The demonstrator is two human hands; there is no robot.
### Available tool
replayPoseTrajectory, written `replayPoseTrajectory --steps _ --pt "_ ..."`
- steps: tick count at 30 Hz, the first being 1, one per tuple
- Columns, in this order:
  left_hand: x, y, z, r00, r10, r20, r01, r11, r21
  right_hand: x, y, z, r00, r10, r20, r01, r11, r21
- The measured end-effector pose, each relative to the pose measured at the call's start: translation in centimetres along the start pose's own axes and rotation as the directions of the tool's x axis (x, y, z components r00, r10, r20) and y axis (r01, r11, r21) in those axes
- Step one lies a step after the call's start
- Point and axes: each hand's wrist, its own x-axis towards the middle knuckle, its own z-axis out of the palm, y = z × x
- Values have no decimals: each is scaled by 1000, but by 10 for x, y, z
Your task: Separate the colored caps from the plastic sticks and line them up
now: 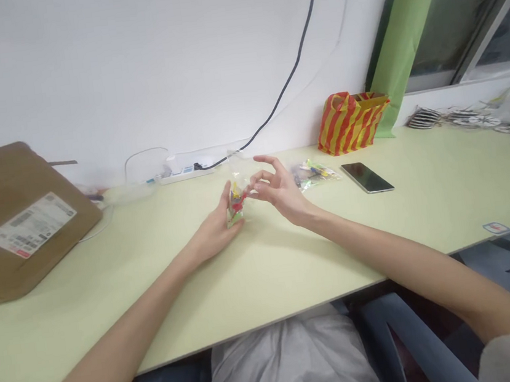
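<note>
so the left hand (215, 228) has a small clear plastic packet with red, yellow and green colours (237, 207) gripped between thumb and fingers, just above the pale yellow-green tabletop (265, 276), roughly mid-table. right hand (283, 195) is up at the packet's right side, one finger sticking out, thumb and other fingertips bunched by a red bit; too blurry to tell if they're actually pinching it. just behind that hand there's a clear plastic bag of multicoloured pieces (315, 172) lying flat, then a dark-screened phone (367, 177) right beside it, and a red-and-yellow striped bag (353, 123) near the wall.
</note>
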Motion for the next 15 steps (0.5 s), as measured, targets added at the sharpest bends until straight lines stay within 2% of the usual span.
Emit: replayPoseTrajectory --steps 4,6,8,10,12,13,15 --pt "0 -10 -6 994 -32 -106 42 995 95 0 5 -1 1000 -18 9 19 994 -111" --pt "0 -13 -9 987 -10 -159 33 989 142 0 6 -3 993 -90 -70 67 958 -280" --pt "0 -14 -12 981 40 -191 -4 983 183 -1 4 -7 965 -232 -123 138 846 -516" --pt "0 -12 -13 977 104 -186 -60 971 232 -2 0 -11 925 -377 -38 239 658 -714" --pt "1 -11 -11 980 150 -132 -108 954 280 -3 -2 -14 897 -419 142 352 480 -803" --pt "1 -11 -10 984 157 -88 -124 946 300 -4 -1 -14 892 -390 229 393 418 -819" --pt "1 -13 -7 990 138 37 -142 935 326 -4 3 -14 903 -249 349 419 337 -843"
